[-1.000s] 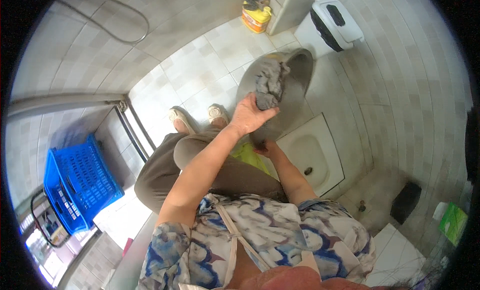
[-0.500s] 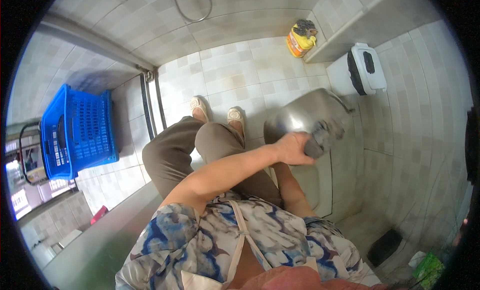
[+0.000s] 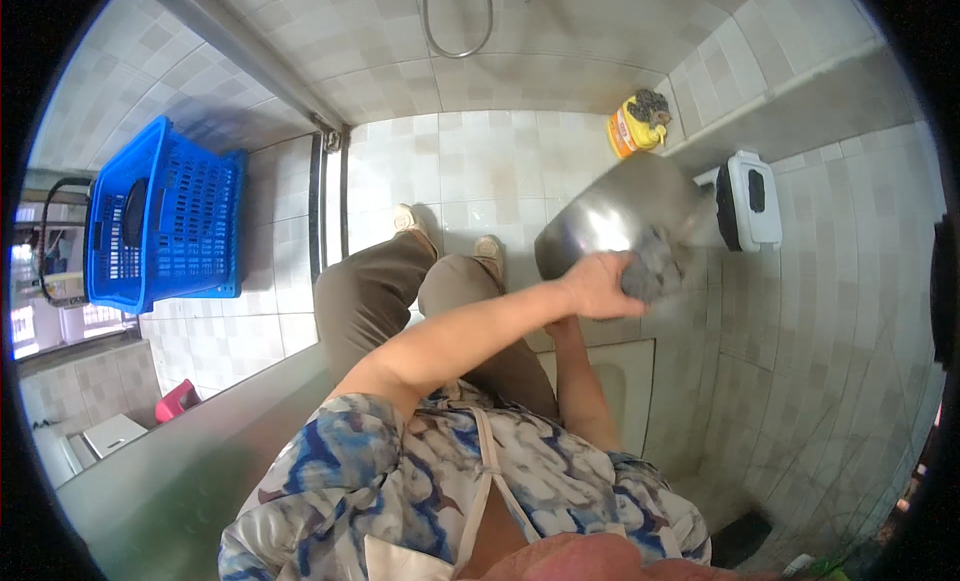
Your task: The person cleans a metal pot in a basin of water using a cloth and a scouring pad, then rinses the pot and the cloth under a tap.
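A large, shiny stainless steel basin [image 3: 595, 221] is tilted in front of me, to the right of my knees. My left hand [image 3: 600, 286] is closed around a bunched grey cloth [image 3: 652, 266], pressed against the basin's surface. Lower down, my right hand [image 3: 564, 327] is at the near edge of the basin and seems to grip it. Its fingers are mostly hidden behind my left hand and the basin.
A blue plastic crate [image 3: 170, 216] stands at the left, beyond a door track. Against the far wall sits a yellow jug [image 3: 635, 126]. A white bin [image 3: 752, 201] is by the right wall. Below the basin lies a white floor fixture [image 3: 630, 381]. A shower hose [image 3: 455, 53] hangs at the back.
The view has shifted, so the room's things sit differently in it. The basin has tilted further, and my left hand with the cloth has moved slightly across it.
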Demonstrator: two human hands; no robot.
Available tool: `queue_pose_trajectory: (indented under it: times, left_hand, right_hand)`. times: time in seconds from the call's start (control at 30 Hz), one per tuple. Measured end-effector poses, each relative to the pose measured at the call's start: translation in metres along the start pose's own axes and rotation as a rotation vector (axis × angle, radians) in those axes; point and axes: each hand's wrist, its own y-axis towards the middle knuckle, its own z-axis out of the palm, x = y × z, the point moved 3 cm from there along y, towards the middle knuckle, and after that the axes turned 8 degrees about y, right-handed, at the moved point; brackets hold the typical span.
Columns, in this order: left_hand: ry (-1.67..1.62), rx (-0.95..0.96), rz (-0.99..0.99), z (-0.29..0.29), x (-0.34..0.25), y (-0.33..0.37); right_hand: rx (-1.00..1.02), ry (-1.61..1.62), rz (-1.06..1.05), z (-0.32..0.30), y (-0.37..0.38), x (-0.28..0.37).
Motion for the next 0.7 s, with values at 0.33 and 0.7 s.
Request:
queue_pose_trajectory:
  times: [0.33, 0.7]
  left_hand:
    - [-0.792, -0.647, -0.511, -0.117, 0.163, 0.001]
    - [-1.015, -0.781, -0.927, -0.136, 0.292, -0.043]
  right_hand:
    - [-0.134, 0.15, -0.377, 0.096, -0.036, 0.09]
    - [-0.313, -0.327, -0.798, 0.125, 0.052, 0.062]
